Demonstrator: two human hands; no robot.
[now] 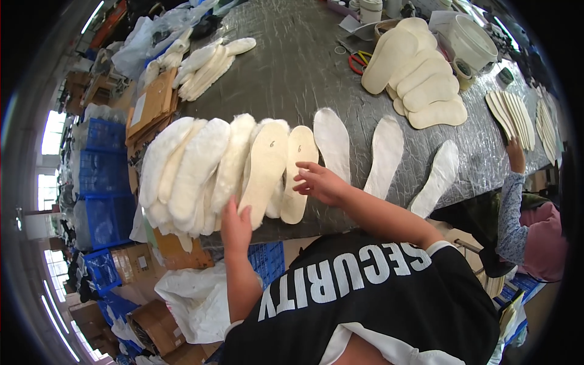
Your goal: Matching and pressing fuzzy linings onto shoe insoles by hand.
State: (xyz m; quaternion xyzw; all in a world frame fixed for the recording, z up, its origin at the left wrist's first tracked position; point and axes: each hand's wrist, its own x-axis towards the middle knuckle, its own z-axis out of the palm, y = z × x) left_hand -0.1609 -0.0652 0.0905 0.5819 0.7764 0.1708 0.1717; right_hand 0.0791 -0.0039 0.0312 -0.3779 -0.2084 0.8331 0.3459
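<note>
My left hand (236,224) is at the lower left edge of a cream insole (266,170), its thumb over the edge and its fingers beside the fleece pile. That insole lies tilted against a row of overlapping white fleecy insoles (194,170). My right hand (319,184) reaches in from the right with fingers apart, over the edge of a second cream insole (298,204). Whether its fingertips touch the surface, I cannot tell. Just right of it, a white insole (332,143) lies on the table, partly behind my hand. Two more white insoles (384,152) (436,176) are spaced further right.
Stacked cream insoles (435,91) lie at the back right, near red-and-yellow-handled scissors (360,61) and a white bucket (471,42). More fleecy insoles (213,64) are at the back left, by brown cardboard (152,106). At far right a co-worker's hand (516,155) touches fanned insoles (508,115).
</note>
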